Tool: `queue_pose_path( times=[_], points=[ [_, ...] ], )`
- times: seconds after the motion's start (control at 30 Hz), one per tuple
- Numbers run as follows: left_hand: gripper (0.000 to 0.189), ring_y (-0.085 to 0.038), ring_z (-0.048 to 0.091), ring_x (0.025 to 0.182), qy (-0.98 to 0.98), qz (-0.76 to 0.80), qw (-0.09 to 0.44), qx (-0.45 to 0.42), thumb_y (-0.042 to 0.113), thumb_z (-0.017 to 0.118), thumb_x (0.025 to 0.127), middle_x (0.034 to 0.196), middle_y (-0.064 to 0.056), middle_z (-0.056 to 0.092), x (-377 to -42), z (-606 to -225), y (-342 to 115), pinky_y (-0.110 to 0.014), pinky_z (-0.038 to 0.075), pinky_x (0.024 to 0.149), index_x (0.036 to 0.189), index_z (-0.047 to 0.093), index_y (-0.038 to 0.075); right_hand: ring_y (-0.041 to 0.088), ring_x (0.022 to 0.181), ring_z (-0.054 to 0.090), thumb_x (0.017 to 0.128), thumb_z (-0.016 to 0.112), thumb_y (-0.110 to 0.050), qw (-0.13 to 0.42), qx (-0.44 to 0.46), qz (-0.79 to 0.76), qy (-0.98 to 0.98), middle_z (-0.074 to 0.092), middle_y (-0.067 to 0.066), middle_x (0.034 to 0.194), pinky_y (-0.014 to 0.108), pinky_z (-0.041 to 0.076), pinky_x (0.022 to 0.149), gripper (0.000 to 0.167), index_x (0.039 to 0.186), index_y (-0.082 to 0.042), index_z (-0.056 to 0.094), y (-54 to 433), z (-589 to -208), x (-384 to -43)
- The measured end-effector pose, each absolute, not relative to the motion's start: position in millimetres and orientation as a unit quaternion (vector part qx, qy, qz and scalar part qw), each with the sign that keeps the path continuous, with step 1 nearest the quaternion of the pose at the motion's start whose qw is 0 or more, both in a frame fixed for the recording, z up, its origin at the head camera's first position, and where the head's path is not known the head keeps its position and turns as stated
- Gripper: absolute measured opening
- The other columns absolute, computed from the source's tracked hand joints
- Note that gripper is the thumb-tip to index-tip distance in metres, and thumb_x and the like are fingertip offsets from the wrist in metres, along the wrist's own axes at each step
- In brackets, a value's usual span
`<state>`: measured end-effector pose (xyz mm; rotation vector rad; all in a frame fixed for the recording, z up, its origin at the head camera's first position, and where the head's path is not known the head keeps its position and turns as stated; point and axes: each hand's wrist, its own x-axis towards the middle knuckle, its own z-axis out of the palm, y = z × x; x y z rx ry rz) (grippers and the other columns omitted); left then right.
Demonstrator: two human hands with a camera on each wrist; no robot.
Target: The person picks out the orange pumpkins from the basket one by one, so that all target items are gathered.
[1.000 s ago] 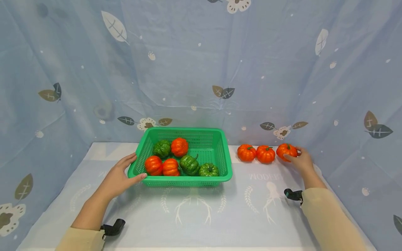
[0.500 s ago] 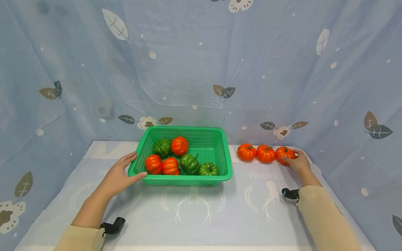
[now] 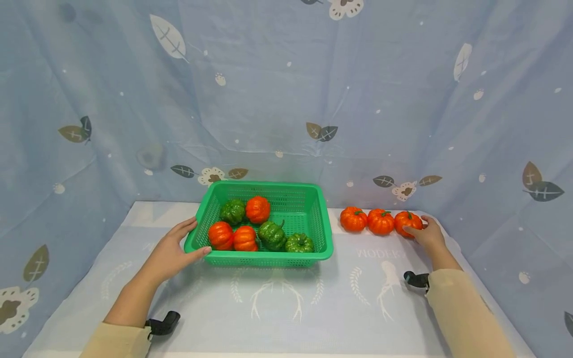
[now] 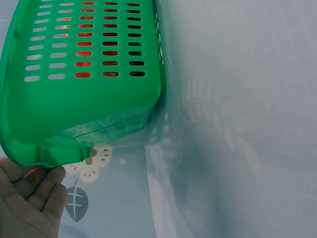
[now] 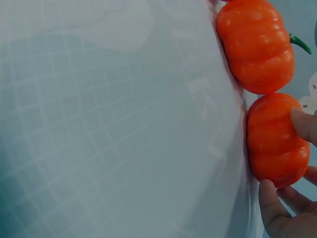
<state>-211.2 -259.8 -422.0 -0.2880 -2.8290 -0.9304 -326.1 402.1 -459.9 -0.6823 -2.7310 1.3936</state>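
In the head view my right hand [image 3: 430, 235] holds the rightmost of three small orange pumpkins [image 3: 407, 224], thumb on its near side and fingers at its right. This pumpkin [image 5: 275, 144] touches its neighbour [image 5: 257, 47] in the right wrist view. To the left stands a green plastic basket [image 3: 268, 255] with perforated walls. My left hand [image 3: 167, 254] rests at its front left corner, thumb along the front rim, fingers fairly straight against the left rim. The left wrist view shows the fingertips [image 4: 55, 174] right at the basket's rim.
Inside the basket lie several ribbed orange and green vegetables, among them a dark green one [image 3: 232, 212] and an orange one [image 3: 257, 210]. A third loose pumpkin [image 3: 353, 219] stands at the row's left end. A patterned blue curtain [image 3: 250, 99] encloses the white-covered table [image 3: 277, 328].
My right hand has brought its pumpkin slightly left and down, up against the neighbouring one, closing the gap in the row. The left hand and basket have stayed in place.
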Motion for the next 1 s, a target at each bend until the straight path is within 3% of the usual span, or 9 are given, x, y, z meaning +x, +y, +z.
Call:
queue_pose_path(
  times=[0.4, 0.77, 1.0],
  points=[
    [0.091, -0.051, 0.030, 0.141, -0.944, -0.309, 0.073, -0.092, 0.048, 0.075, 0.088, 0.160, -0.021, 0.030, -211.3, -420.4, -259.0, -0.070, 0.032, 0.105, 0.151, 0.037, -0.005, 0.053, 0.136, 0.030, 0.098, 0.063, -0.034, 0.010, -0.203, 0.417, -0.886, 0.021, 0.036, 0.154, 0.061, 0.034, 0.111, 0.084, 0.157, 0.003, 0.016, 402.7, -449.1, -317.3],
    [0.093, -0.051, 0.031, 0.140, -0.947, -0.302, 0.073, -0.086, 0.051, 0.074, 0.088, 0.159, -0.021, 0.030, -211.1, -420.2, -258.7, -0.071, 0.032, 0.105, 0.151, 0.037, -0.006, 0.053, 0.139, 0.028, 0.100, 0.060, -0.036, 0.026, -0.195, 0.433, -0.880, 0.018, 0.030, 0.160, 0.063, 0.037, 0.108, 0.071, 0.155, -0.002, 0.030, 390.0, -423.1, -300.8],
    [0.092, -0.051, 0.031, 0.140, -0.946, -0.301, 0.075, -0.089, 0.050, 0.075, 0.088, 0.159, -0.022, 0.030, -210.9, -421.1, -257.8, -0.071, 0.032, 0.105, 0.151, 0.037, -0.006, 0.050, 0.135, 0.037, 0.103, 0.052, -0.038, 0.055, -0.175, 0.454, -0.872, 0.031, 0.030, 0.155, 0.061, 0.041, 0.106, 0.062, 0.152, -0.002, 0.039, 369.6, -400.7, -282.5]
  ],
)
